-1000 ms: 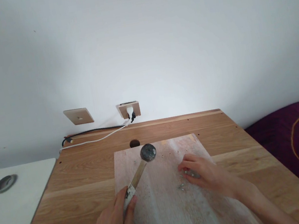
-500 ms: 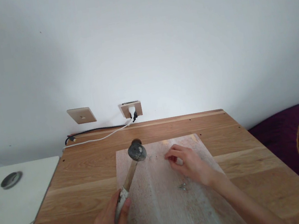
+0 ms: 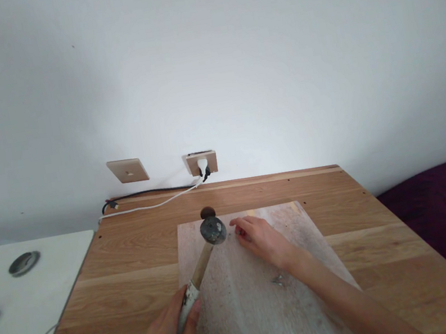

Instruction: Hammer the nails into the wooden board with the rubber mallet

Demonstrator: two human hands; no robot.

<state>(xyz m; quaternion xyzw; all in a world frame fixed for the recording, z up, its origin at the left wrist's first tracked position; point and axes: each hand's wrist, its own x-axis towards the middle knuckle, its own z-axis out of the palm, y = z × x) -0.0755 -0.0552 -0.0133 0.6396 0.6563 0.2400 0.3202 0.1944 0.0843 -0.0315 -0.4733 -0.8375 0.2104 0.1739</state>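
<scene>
A hammer (image 3: 202, 267) with a dark round-faced head and a wooden handle wrapped in white at the grip leans up over the board. My left hand (image 3: 169, 333) is closed around that grip. Close to the right of the hammer head, my right hand (image 3: 261, 240) is low over the far part of the pale, worn board (image 3: 248, 316). Its fingers are curled in, the index finger pointing left; what they hold, if anything, is hidden. A few small metal pieces, apparently nails (image 3: 277, 280), lie on the board below my right wrist.
The board lies on a wooden table (image 3: 120, 298) against a white wall. White and black cables (image 3: 156, 205) run along its back edge to a wall socket (image 3: 202, 163). At left stands a white table (image 3: 62, 256) with a round dish (image 3: 24, 263). Purple fabric (image 3: 427, 212) is at right.
My right hand has moved left, closer to the hammer head, and its fingers have curled more. The hammer stays raised in my left hand. The view has shifted slightly.
</scene>
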